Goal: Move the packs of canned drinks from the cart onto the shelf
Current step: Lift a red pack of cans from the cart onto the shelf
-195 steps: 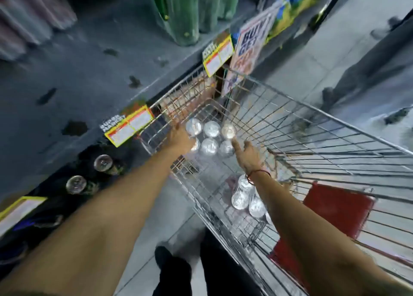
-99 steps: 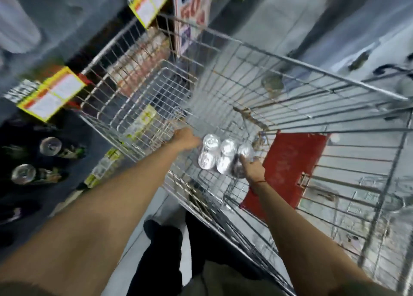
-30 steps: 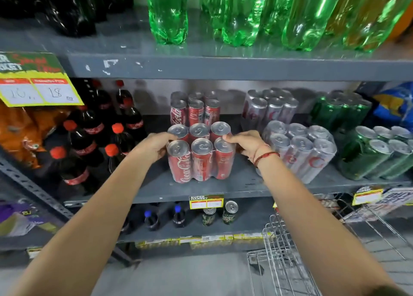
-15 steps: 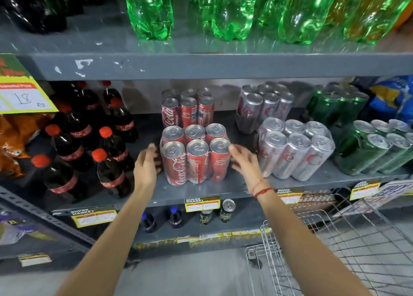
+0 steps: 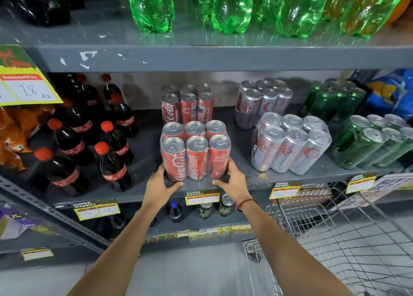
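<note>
A shrink-wrapped pack of red cola cans (image 5: 195, 152) stands upright near the front edge of the grey middle shelf (image 5: 143, 152). My left hand (image 5: 159, 184) presses its lower left corner and my right hand (image 5: 232, 179) its lower right corner, fingers wrapped around the base. A second red pack (image 5: 187, 105) stands behind it. The wire cart (image 5: 335, 233) is at the lower right; what it holds is out of view.
Silver can packs (image 5: 290, 143) stand right of the red pack, green can packs (image 5: 371, 143) further right. Dark cola bottles (image 5: 111, 157) fill the left of the shelf. Large green bottles (image 5: 223, 5) stand on the shelf above. Price tags hang on the shelf edges.
The pack went from the cart onto the middle shelf. In the last second my hands slid from its top down to its lower front corners.
</note>
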Action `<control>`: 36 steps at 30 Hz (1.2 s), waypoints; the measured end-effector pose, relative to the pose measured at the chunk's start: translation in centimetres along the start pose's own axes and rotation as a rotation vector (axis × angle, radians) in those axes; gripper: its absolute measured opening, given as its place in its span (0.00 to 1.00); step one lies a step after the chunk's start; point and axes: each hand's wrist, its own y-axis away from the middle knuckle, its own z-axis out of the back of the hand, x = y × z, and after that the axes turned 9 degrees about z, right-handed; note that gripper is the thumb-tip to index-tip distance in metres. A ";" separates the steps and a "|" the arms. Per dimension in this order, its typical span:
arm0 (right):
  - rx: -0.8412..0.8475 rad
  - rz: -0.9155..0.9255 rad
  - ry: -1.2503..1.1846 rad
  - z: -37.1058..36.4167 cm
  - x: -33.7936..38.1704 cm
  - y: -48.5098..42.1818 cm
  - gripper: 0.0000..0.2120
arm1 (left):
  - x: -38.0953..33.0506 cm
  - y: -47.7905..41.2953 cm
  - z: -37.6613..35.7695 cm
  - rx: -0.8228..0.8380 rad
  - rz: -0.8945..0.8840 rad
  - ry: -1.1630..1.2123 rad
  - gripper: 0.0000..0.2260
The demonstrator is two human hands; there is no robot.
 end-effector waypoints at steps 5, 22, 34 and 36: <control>-0.035 0.023 0.017 -0.4 -0.5 1.1 0.39 | 0.5 1.1 0.0 -0.013 -0.020 0.032 0.30; -0.096 0.006 0.042 -0.5 -0.6 1.1 0.35 | 0.4 2.4 -0.1 -0.074 -0.031 0.079 0.30; -0.111 0.056 0.015 -0.3 -1.0 1.5 0.31 | 0.5 2.7 -0.2 -0.076 -0.036 0.039 0.29; -0.099 0.060 0.004 -0.2 -1.0 1.5 0.31 | 0.2 2.9 -0.5 -0.083 -0.026 0.039 0.29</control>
